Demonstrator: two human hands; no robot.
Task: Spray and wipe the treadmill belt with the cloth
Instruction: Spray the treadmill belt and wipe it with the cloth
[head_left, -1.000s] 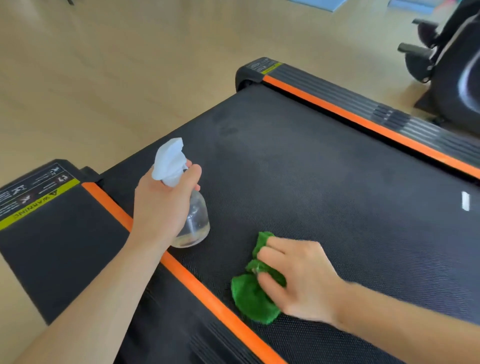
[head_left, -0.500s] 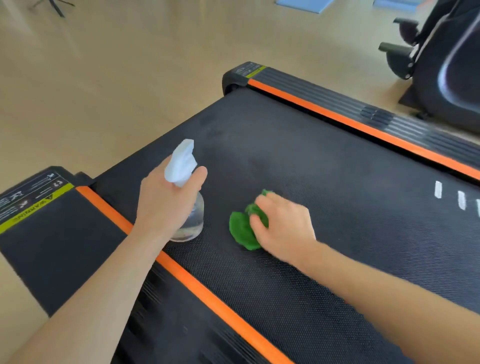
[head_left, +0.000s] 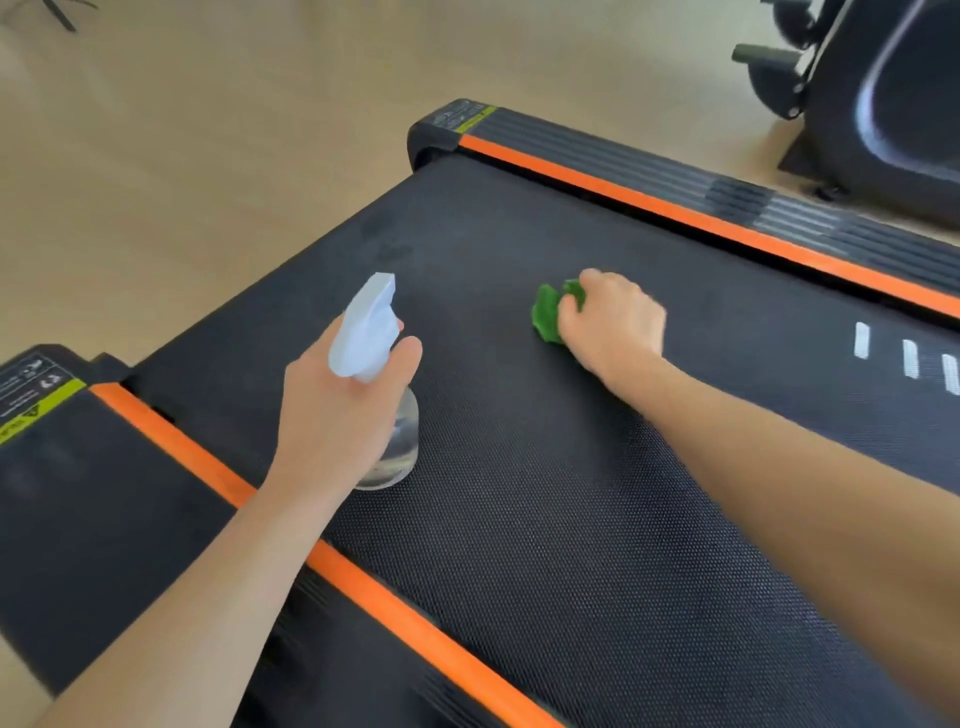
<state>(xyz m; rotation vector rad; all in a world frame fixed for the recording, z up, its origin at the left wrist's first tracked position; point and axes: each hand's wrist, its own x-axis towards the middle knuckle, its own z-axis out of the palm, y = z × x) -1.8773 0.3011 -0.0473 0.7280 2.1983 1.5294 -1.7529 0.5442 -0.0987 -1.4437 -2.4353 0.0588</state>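
A pale wood floor (head_left: 182, 156) lies around the treadmill, and a dark exercise machine (head_left: 883, 104) stands beyond its far rail. We take the treadmill belt (head_left: 519, 519) as our landmark: black, dotted, edged by an orange stripe (head_left: 363, 587) on the near side. Our left hand (head_left: 337, 415) hangs just above the belt's near edge, its grip wrapped around a clear spray bottle (head_left: 400, 441) with a white trigger head (head_left: 366, 327). Our right hand (head_left: 613, 322) rests toward the middle of the belt, its grip closed on a bunched green cloth (head_left: 548, 312) pressed against the belt. Three white dashes (head_left: 906, 358) mark the belt to the right of the cloth.
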